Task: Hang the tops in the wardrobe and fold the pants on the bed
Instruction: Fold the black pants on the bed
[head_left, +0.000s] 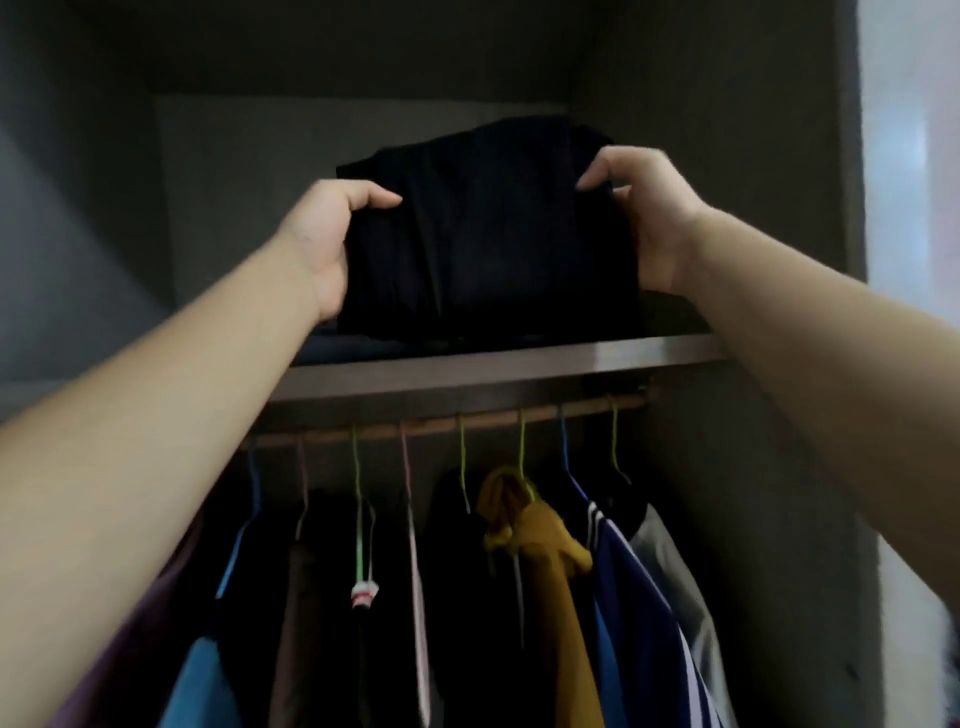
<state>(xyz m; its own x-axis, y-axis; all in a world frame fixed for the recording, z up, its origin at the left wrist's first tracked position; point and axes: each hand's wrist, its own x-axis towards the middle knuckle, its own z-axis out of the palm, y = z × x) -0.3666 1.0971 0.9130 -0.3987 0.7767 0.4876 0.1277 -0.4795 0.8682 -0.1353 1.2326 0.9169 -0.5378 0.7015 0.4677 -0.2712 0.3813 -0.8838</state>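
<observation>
Both hands, left hand (332, 244) and right hand (644, 218), grip what look like folded black pants (488, 244) above the wardrobe shelf (493, 364); tops (535, 561) already hang from the rail (447, 423) below.

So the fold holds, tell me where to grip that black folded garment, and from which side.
Grip the black folded garment by its two side edges, left hand from the left, right hand from the right. It is wide and soft; one grip would likely let it sag.

Head camera faces wardrobe shelf (498, 364), near (angled slightly upward).
</observation>
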